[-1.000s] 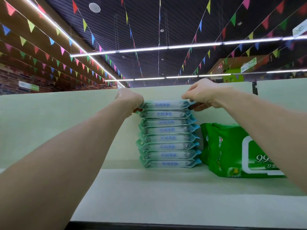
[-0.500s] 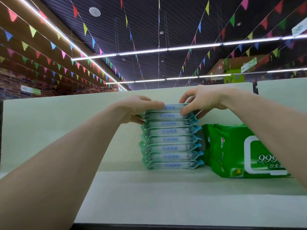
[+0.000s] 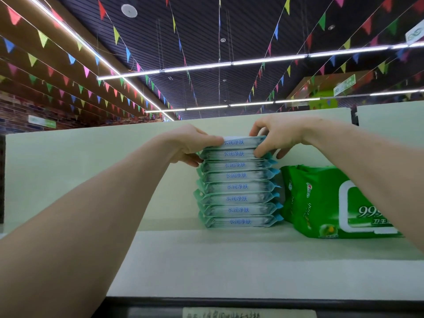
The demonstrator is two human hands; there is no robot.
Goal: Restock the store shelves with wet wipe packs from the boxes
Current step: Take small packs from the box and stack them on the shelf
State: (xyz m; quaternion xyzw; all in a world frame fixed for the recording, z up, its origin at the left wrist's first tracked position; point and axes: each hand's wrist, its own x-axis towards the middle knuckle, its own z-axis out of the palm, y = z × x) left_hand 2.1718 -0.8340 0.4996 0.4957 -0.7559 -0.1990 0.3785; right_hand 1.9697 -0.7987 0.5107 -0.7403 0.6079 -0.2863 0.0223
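1. The top of the stack of wet wipe packs (image 3: 238, 187) is gripped by the left hand (image 3: 190, 143) and the right hand (image 3: 277, 136).
2. The stack is set on the shelf (image 3: 229, 260), just beside a green pack (image 3: 332, 203).

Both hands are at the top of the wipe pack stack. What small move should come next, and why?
Probably release the grip and draw both hands back. The left hand and right hand pinch the ends of the top packs, which already lie flat on the stack, upright beside the green pack.
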